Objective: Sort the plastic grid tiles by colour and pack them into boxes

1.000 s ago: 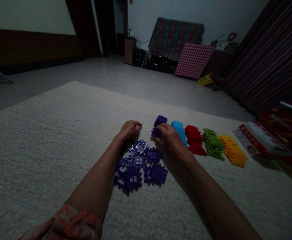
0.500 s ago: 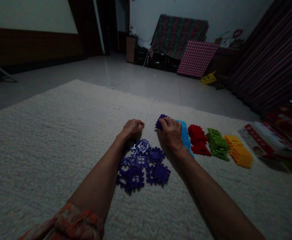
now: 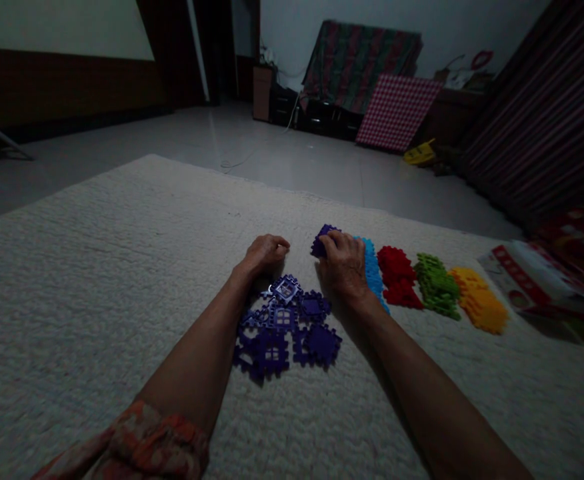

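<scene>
My right hand (image 3: 345,263) has its fingers closed on purple interlocking toy tiles (image 3: 323,239) with notched edges, at the far end of the row of colours. How many tiles it grips is hidden. Right beside it, partly behind the hand, lies a line of light blue tiles (image 3: 372,270). My left hand (image 3: 267,255) rests on the mat with fingers curled together, and nothing shows in them. Between my forearms, a loose heap of purple tiles (image 3: 283,319) lies spread out, several with window-like cut-outs.
Stacked red tiles (image 3: 398,277), green tiles (image 3: 437,283) and yellow tiles (image 3: 479,300) continue the row rightward on the cream mat (image 3: 147,233). A red and white box (image 3: 537,277) stands at the right. Beyond the mat, a yellow object (image 3: 419,153) sits on the tiled floor.
The view has shifted slightly. Both hands keep nearly the same places, the right one still at the purple tiles. The tile heap looks unchanged.
</scene>
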The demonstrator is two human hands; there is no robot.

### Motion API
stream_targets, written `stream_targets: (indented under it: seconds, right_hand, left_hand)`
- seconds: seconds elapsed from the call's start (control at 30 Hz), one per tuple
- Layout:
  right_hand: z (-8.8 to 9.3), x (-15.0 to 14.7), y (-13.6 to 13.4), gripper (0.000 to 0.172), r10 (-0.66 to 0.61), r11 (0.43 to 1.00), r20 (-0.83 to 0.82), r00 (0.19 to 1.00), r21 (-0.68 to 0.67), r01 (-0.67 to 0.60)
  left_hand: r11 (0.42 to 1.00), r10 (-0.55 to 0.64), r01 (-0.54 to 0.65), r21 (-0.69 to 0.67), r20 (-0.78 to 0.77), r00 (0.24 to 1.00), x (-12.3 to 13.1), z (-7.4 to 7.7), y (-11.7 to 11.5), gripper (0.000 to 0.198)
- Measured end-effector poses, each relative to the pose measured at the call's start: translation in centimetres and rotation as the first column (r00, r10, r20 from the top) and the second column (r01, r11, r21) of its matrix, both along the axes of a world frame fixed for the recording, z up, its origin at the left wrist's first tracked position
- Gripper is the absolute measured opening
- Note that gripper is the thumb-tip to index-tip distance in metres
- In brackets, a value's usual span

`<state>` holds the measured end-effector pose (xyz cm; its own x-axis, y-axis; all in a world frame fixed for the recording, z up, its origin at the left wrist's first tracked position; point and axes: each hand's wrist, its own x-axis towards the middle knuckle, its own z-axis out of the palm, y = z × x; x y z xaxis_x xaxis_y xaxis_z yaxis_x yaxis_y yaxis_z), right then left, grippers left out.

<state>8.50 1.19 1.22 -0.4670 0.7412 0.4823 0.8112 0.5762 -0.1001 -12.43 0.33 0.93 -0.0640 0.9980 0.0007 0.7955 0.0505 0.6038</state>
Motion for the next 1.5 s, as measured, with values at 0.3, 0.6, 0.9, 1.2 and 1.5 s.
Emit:
stream_targets:
  seconds: [0.3,0.6,0.9,1.2,1.5]
  right_hand:
    - [1.5,-1.3,-4.3,0.029,0.393,0.801,-0.187,0.9,-0.411,-0.435]
    - [2.3,-2.5,-6.1,0.019,0.387,0.807,-0.096,0.917,-0.447,-0.387]
    - [2.0,-0.1,-2.0,0.029,0.128,0.906,-0.131,0.983,-0.388,-0.17]
    - [1.5,1.0,-1.1,0.032,0.117,0.904,0.045,0.992,-0.417,-0.088]
    - [1.8,2.2,-0.9,0.039,0.303,0.837,0.076,0.95,-0.497,-0.227]
  left_hand:
    - [1.0,-0.003,0.001,0.014,0.135,0.991,-0.9,-1.1,0.8,0.033]
    - [1.0,0.002,-0.004,0.024,0.111,0.994,-0.6,-0.9,0.6,0.033]
    - [1.0,0.011,-0.013,0.019,0.092,0.996,-0.5,-0.7,0.4,0.032]
    - [1.0,0.015,-0.015,0.003,0.033,0.999,-0.2,0.2,-0.1,0.033]
    - [1.0,0.022,-0.022,0.004,0.063,0.998,-0.2,-0.1,0.1,0.034]
